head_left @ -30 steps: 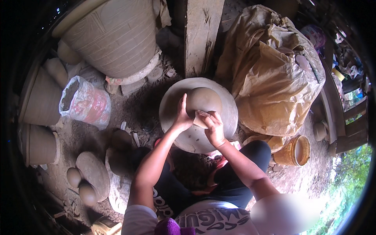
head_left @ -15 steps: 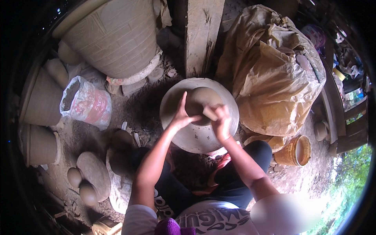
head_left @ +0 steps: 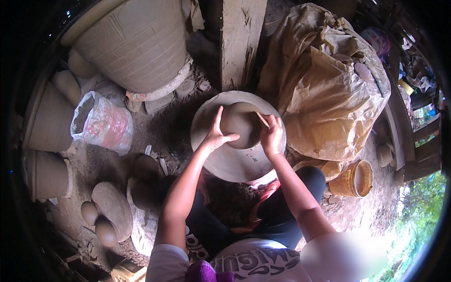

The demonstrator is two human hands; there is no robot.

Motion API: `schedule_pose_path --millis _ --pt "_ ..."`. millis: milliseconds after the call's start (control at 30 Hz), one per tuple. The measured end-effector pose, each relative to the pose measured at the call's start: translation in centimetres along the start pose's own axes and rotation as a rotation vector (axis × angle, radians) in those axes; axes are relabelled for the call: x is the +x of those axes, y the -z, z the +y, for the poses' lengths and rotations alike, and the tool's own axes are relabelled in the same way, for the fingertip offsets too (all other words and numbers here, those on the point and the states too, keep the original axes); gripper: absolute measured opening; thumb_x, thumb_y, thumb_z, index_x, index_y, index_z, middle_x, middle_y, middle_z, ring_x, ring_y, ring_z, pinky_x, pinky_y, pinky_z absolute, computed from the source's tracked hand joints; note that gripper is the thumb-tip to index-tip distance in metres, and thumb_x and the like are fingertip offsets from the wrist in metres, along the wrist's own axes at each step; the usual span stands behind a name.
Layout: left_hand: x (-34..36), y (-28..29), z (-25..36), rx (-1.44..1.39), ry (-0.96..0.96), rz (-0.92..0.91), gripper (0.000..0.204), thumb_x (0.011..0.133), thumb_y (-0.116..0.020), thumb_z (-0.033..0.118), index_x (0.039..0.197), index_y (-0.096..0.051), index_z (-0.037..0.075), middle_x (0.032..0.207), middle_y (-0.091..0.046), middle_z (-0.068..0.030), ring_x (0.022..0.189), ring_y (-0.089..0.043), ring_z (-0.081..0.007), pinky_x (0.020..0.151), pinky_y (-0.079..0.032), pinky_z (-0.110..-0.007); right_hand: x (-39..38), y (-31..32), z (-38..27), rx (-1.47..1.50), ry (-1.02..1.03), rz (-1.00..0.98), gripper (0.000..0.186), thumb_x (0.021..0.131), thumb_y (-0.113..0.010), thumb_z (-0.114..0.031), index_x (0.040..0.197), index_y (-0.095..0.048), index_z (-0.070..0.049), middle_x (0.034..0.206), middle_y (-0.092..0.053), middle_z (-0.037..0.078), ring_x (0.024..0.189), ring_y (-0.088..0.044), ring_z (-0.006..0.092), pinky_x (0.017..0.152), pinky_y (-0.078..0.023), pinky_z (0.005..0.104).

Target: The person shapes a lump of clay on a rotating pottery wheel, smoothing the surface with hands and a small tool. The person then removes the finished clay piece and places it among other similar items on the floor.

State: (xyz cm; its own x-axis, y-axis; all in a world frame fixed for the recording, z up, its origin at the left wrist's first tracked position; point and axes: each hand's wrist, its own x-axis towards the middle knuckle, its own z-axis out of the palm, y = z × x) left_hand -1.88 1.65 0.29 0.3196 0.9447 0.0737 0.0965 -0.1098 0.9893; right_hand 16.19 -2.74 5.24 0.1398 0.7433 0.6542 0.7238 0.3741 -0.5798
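Observation:
A rounded grey clay pot point(head_left: 241, 124) sits on a broad round turning wheel point(head_left: 223, 167) in front of my crossed legs. My left hand point(head_left: 217, 135) lies along the pot's left side, its thumb stretched toward the near side and its fingers pointing away from me. On the right side, my right hand point(head_left: 271, 135) grips a thin flat scraper point(head_left: 262, 119), turned edge-on at the pot's upper right wall. Whether the scraper touches the clay, I cannot tell. My right fingertips are partly hidden behind the hand.
A large clay planter point(head_left: 136, 51) stands at the far left, near a wooden post point(head_left: 239, 47). Brown sheeting covers a big mound point(head_left: 324, 108) on the right, with a tan bucket point(head_left: 357, 179) nearer me. A white-red sack point(head_left: 105, 123) and round clay lumps point(head_left: 106, 232) sit left.
My right hand has shifted slightly right and away from me, from the pot's near side to its right wall, and the scraper now shows edge-on. My left hand has barely moved.

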Motion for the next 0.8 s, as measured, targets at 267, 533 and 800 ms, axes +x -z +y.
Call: schedule_pose_path --millis 267,533,800 --pt "-0.1 -0.7 0.1 0.221 0.052 0.110 0.113 0.058 -0.081 0.026 0.142 -0.006 0.011 0.142 -0.016 -0.0215 0.132 -0.015 -0.0351 0.108 -0.018 -0.043 -1.6 0.0 -1.9 0.061 0.280 -0.137 0.041 0.058 -0.056 0.009 0.095 -0.064 -0.006 0.092 -0.063 0.008 0.081 -0.055 0.0270 0.073 -0.046 0.0340" --pt "-0.5 -1.3 0.0 0.220 0.000 0.119 0.115 0.058 -0.081 0.026 0.142 -0.003 0.013 0.141 -0.015 -0.0226 0.132 -0.015 -0.0356 0.108 -0.017 -0.045 -1.5 -0.5 -0.9 -0.053 0.391 -0.078 0.033 0.060 -0.052 0.004 0.091 -0.060 -0.003 0.104 -0.062 0.008 0.085 -0.053 0.0249 0.079 -0.043 0.0356" --pt "0.1 0.0 -0.1 0.010 -0.029 0.052 0.118 0.054 -0.085 0.026 0.142 -0.008 0.013 0.143 -0.017 -0.0171 0.132 -0.020 -0.0280 0.107 -0.020 -0.040 0.5 0.0 0.2 0.019 -0.103 0.022 0.045 0.055 -0.054 0.008 0.097 -0.064 -0.006 0.081 -0.061 0.008 0.076 -0.052 0.0296 0.073 -0.044 0.0376"
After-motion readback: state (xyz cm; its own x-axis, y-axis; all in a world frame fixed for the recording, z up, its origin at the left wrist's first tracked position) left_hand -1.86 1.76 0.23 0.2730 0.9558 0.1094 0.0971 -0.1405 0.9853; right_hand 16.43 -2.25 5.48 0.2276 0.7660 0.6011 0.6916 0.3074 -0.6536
